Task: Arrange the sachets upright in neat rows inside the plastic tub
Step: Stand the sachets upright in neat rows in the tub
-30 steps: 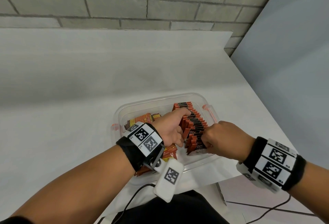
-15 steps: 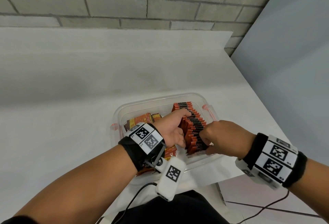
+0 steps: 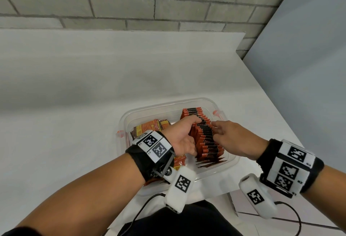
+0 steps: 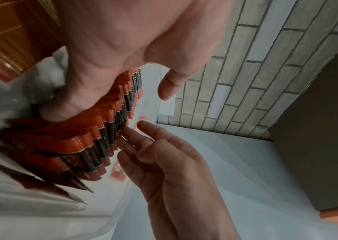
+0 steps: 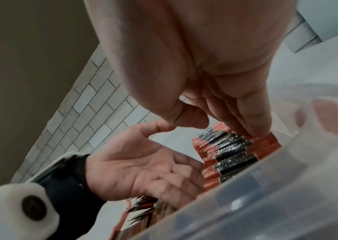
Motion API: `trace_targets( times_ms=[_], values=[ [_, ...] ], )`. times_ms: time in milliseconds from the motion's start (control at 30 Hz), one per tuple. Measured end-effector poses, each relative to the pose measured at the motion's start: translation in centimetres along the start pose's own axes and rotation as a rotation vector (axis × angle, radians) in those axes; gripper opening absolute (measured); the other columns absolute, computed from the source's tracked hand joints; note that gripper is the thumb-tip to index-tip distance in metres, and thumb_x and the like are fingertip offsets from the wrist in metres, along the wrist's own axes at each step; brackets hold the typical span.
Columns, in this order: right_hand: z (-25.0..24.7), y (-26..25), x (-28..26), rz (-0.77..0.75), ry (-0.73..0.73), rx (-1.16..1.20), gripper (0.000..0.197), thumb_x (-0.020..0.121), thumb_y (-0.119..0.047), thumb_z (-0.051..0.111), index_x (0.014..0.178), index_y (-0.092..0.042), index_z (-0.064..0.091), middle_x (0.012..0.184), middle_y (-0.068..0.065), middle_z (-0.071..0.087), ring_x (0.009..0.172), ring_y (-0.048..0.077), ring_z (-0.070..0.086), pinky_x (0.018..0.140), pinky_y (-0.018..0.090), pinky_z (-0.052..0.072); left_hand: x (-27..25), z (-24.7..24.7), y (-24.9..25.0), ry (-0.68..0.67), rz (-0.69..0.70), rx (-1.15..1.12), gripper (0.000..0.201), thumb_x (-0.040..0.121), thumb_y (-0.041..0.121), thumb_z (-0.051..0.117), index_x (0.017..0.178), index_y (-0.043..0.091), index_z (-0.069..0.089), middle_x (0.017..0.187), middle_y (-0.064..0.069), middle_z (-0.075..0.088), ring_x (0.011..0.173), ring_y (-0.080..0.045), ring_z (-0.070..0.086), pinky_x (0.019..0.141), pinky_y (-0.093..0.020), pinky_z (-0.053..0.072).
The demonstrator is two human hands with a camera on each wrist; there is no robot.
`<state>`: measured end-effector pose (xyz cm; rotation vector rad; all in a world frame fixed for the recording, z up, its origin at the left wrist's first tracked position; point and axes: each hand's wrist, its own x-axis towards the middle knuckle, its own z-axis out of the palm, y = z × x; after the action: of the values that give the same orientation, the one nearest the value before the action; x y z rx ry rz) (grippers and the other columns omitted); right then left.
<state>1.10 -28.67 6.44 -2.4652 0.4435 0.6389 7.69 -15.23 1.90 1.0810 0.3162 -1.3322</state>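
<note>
So there's a clear plastic tub [image 3: 227, 158] with little orange clips on its ends, sitting at the near edge of a white table [image 3: 74, 104], roughly 6 o'clock in the head view. Inside it, toward 3 o'clock, a long row of red-and-black sachets [image 3: 206, 136] stands on edge, packed face to face and fanned a bit crooked, running from the far wall back toward the person. A few more lie flat on the tub floor at the near end of that row. Over at 9 o'clock in the tub is a loose heap of orange and yellow packets [image 3: 149, 126] lying flat. The left hand [image 3: 182, 134] comes in from 8 o'clock; its fingers are pretty much straight and pressed along the left side of the row, thumb sticking out free, so it's bracing rather than gripping anything. The right hand [image 3: 231, 137] comes in from 4 o'clock with loose, slightly bent fingers [image 5: 254, 123], the tips resting on the top edges of the sachets on the right side; nothing pinched or held there either. As for writing, there's white lettering on one sachet face in the left wrist view, but it's too blurry to read. The packets have printed text too, also unreadable. Both wrists wear black bands with square black-and-white markers.
</note>
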Motion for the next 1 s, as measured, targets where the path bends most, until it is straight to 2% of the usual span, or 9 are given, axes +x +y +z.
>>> trace_targets(
  times_ms=[133, 300, 400, 467, 500, 633, 800, 933, 1000],
  values=[
    [-0.2, 0.0, -0.3, -0.019, 0.028, 0.049, 0.035, 0.095, -0.010, 0.044, 0.129, -0.013, 0.052, 0.122, 0.003, 0.063, 0.110, 0.018, 0.058, 0.089, 0.024, 0.043, -0.1, -0.2, 0.1, 0.003, -0.008, -0.024, 0.062, 0.094, 0.036, 0.049, 0.144, 0.003, 0.031, 0.144, -0.028, 0.040, 0.125, -0.039, 0.049, 0.105, -0.050, 0.038],
    [-0.1, 0.1, 0.1, -0.052, -0.020, 0.005, 0.034, 0.095, -0.009, 0.043, 0.128, -0.013, 0.053, 0.121, 0.002, 0.064, 0.110, 0.018, 0.059, 0.095, 0.028, 0.046, 0.3, -0.3, 0.1, 0.008, -0.003, -0.057, 0.063, 0.094, 0.037, 0.050, 0.143, 0.002, 0.031, 0.145, -0.027, 0.038, 0.127, -0.040, 0.047, 0.107, -0.052, 0.036],
    [-0.3, 0.1, 0.3, -0.068, 0.034, 0.005, 0.034, 0.095, -0.010, 0.043, 0.127, -0.015, 0.054, 0.119, 0.001, 0.064, 0.110, 0.018, 0.059, 0.093, 0.028, 0.046, 0.2, -0.3, 0.3, 0.015, 0.031, -0.044, 0.036, 0.096, 0.033, 0.047, 0.111, 0.001, 0.052, 0.118, -0.021, 0.059, 0.109, -0.036, 0.059, 0.089, -0.048, 0.047],
    [-0.3, 0.0, 0.6, -0.069, 0.046, -0.018, 0.034, 0.095, -0.012, 0.043, 0.126, -0.017, 0.055, 0.117, 0.002, 0.064, 0.106, 0.019, 0.060, 0.093, 0.031, 0.047, 0.1, -0.2, 0.3, 0.025, 0.041, -0.024, 0.031, 0.096, 0.033, 0.046, 0.096, 0.004, 0.056, 0.098, -0.018, 0.063, 0.092, -0.032, 0.062, 0.076, -0.044, 0.049],
    [-0.2, -0.1, 0.7, -0.072, 0.022, -0.038, 0.032, 0.094, -0.012, 0.042, 0.123, -0.016, 0.056, 0.114, 0.003, 0.065, 0.103, 0.019, 0.061, 0.092, 0.033, 0.048, 0.1, -0.1, 0.3, 0.025, 0.045, -0.018, 0.031, 0.096, 0.034, 0.046, 0.093, 0.005, 0.057, 0.096, -0.018, 0.064, 0.089, -0.031, 0.062, 0.075, -0.043, 0.049],
    [0.1, -0.3, 1.1, -0.092, -0.030, -0.026, 0.030, 0.093, -0.009, 0.042, 0.118, -0.013, 0.058, 0.113, 0.003, 0.066, 0.102, 0.019, 0.061, 0.093, 0.037, 0.048, 0.0, 0.0, 0.4, 0.020, 0.046, -0.030, 0.034, 0.097, 0.038, 0.045, 0.097, 0.007, 0.057, 0.105, -0.018, 0.062, 0.097, -0.031, 0.060, 0.086, -0.045, 0.047],
    [-0.2, -0.4, 2.0, -0.063, 0.060, -0.047, 0.030, 0.097, -0.017, 0.042, 0.120, -0.016, 0.060, 0.115, 0.003, 0.063, 0.103, 0.019, 0.060, 0.087, 0.028, 0.047, 0.3, -0.2, 0.5, 0.051, 0.052, -0.036, 0.039, 0.096, 0.044, 0.043, 0.093, 0.007, 0.058, 0.100, -0.016, 0.063, 0.092, -0.029, 0.060, 0.076, -0.038, 0.048],
    [0.1, -0.6, 2.3, -0.041, 0.003, -0.040, 0.025, 0.095, -0.012, 0.041, 0.110, -0.011, 0.061, 0.102, 0.007, 0.067, 0.090, 0.020, 0.062, 0.082, 0.032, 0.050, 0.5, -0.3, 0.5, 0.026, 0.052, -0.070, 0.042, 0.096, 0.045, 0.044, 0.095, 0.006, 0.058, 0.107, -0.019, 0.061, 0.098, -0.031, 0.059, 0.093, -0.043, 0.044],
    [-0.1, -0.7, 2.4, -0.038, 0.017, 0.000, 0.027, 0.094, -0.011, 0.041, 0.113, -0.010, 0.061, 0.105, 0.007, 0.067, 0.093, 0.019, 0.062, 0.086, 0.034, 0.050, 0.6, -0.4, 0.5, 0.023, 0.061, -0.082, 0.042, 0.096, 0.045, 0.044, 0.097, 0.006, 0.058, 0.110, -0.019, 0.061, 0.100, -0.031, 0.059, 0.093, -0.043, 0.045]
  ],
)
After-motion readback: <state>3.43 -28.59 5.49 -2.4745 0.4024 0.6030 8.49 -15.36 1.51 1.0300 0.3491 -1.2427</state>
